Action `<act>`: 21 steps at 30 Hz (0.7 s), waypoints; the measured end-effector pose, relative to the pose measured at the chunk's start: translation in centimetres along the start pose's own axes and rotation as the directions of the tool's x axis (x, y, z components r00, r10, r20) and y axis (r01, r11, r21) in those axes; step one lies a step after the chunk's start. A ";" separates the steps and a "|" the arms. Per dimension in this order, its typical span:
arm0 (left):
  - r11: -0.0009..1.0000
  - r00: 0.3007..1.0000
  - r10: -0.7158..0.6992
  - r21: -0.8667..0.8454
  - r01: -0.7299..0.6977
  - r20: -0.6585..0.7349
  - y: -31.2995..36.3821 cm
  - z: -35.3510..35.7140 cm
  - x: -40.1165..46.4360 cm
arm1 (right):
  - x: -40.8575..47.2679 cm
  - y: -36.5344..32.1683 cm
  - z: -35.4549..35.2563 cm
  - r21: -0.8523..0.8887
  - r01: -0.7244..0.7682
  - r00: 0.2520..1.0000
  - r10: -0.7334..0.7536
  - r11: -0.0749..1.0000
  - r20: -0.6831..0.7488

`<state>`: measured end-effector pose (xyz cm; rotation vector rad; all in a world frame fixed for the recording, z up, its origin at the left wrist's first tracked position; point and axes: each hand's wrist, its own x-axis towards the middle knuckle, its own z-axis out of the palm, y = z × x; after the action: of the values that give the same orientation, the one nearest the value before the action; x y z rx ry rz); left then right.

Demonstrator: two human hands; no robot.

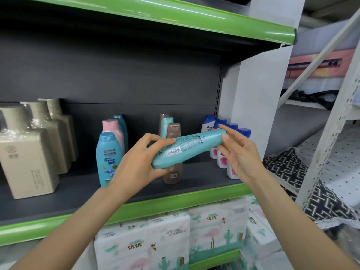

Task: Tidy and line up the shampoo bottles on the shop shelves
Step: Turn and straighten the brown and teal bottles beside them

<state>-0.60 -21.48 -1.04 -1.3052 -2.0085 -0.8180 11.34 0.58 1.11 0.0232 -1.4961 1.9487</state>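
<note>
Teal shampoo bottle [188, 150]: held in the air in front of the shelf [81, 189], lying tilted with its right end higher, barcode label facing the camera. Left hand [140, 164]: fingers [161, 141] curled round the bottle's lower left end, thumb beneath. Right hand [238, 155]: thumb and fingertips pinch the upper right end, remaining fingers loosely spread. Behind the bottle, upright on the dark shelf: brown bottle [173, 152], partly hidden, with a teal and a further brown bottle behind it. To the left: blue Rejoice bottle [107, 158] at the front, pink bottle [114, 131] behind it, another teal bottle behind that. Far left: three beige square bottles [29, 152] in a row running backward. Right end, against the white upright: white bottles with blue caps [232, 145] in a row, partly hidden by the right hand. Lower shelf: tissue packs [175, 240] printed with flamingos and cacti. Right of the shelving: patterned fabric bundles [288, 166] on a pale metal rack.
</note>
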 end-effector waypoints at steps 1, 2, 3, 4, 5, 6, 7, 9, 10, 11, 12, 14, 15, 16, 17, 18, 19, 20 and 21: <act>0.999 1.000 -0.008 -0.033 0.009 0.007 -0.1 0.0 0.1 | 0.0 0.0 0.1 0.002 0.000 1.000 0.000 1.000 -0.004; 0.997 1.000 -0.019 -0.070 0.020 0.017 -0.2 -0.1 0.2 | 0.0 0.0 0.1 0.004 0.003 1.000 -0.003 1.000 -0.008; 0.994 0.999 -0.031 -0.106 0.034 0.028 -0.2 -0.1 0.3 | 0.0 -0.1 0.1 0.006 0.007 1.000 -0.007 1.000 -0.010; 0.989 0.998 -0.042 -0.139 0.047 0.038 -0.3 -0.2 0.4 | 0.0 -0.2 0.1 0.008 0.012 1.000 -0.012 1.000 -0.010; 0.984 0.998 -0.052 -0.167 0.059 0.046 -0.2 -0.2 0.5 | 0.0 -0.3 0.1 0.013 0.016 1.000 -0.016 1.000 -0.010; 0.978 0.997 -0.063 -0.195 0.071 0.050 -0.2 -0.3 0.6 | -0.1 -0.4 0.2 0.027 0.020 1.000 -0.020 0.999 -0.005; 0.969 0.995 -0.079 -0.231 0.089 0.054 0.0 -0.3 0.7 | -0.1 -0.5 0.2 0.054 0.026 1.000 -0.026 0.998 0.003; 0.936 0.990 -0.117 -0.325 0.135 0.074 0.4 -0.3 0.8 | -0.1 -0.4 0.4 0.119 0.035 0.999 -0.037 0.992 0.016; 0.919 0.987 -0.134 -0.362 0.157 0.090 0.6 -0.3 0.9 | 0.0 -0.4 0.5 0.137 0.040 0.999 -0.042 0.990 0.011; 0.906 0.983 -0.147 -0.384 0.180 0.114 0.7 -0.3 1.0 | 0.1 -0.4 0.6 0.147 0.048 0.999 -0.049 0.988 0.002; 0.896 0.976 -0.160 -0.395 0.205 0.145 0.7 -0.2 1.1 | 0.2 -0.3 0.8 0.149 0.061 0.998 -0.061 0.987 -0.007; 0.866 0.958 -0.182 -0.425 0.262 0.220 0.6 -0.1 1.4 | 0.4 -0.3 1.2 0.150 0.092 0.996 -0.093 0.984 0.002; 0.843 0.948 -0.188 -0.452 0.290 0.258 0.6 -0.1 1.5 | 0.4 -0.3 1.4 0.150 0.104 0.994 -0.108 0.983 0.015; 0.821 0.938 -0.186 -0.478 0.312 0.292 0.5 -0.1 1.6 | 0.5 -0.3 1.7 0.153 0.111 0.993 -0.117 0.982 0.032; 0.803 0.930 -0.178 -0.500 0.326 0.320 0.6 -0.1 1.7 | 0.6 -0.3 1.8 0.157 0.110 0.992 -0.119 0.981 0.051; 0.786 0.924 -0.169 -0.519 0.337 0.344 0.6 0.0 1.8 | 0.8 -0.3 2.0 0.160 0.100 0.991 -0.112 0.982 0.069; 0.762 0.916 -0.161 -0.544 0.352 0.366 0.7 0.1 1.9 | 0.9 -0.4 2.2 0.165 0.086 0.992 -0.100 0.983 0.077; 0.732 0.908 -0.163 -0.570 0.374 0.387 0.8 0.2 1.9 | 1.0 -0.5 2.3 0.173 0.071 0.994 -0.085 0.982 0.075; 0.699 0.897 -0.170 -0.591 0.402 0.408 0.9 0.3 2.0 | 1.2 -0.6 2.5 0.178 0.058 0.995 -0.071 0.982 0.068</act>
<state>-0.45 -19.87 0.42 -1.5952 -2.3227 -1.6982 9.76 -0.93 2.96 0.2212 -1.3478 2.0414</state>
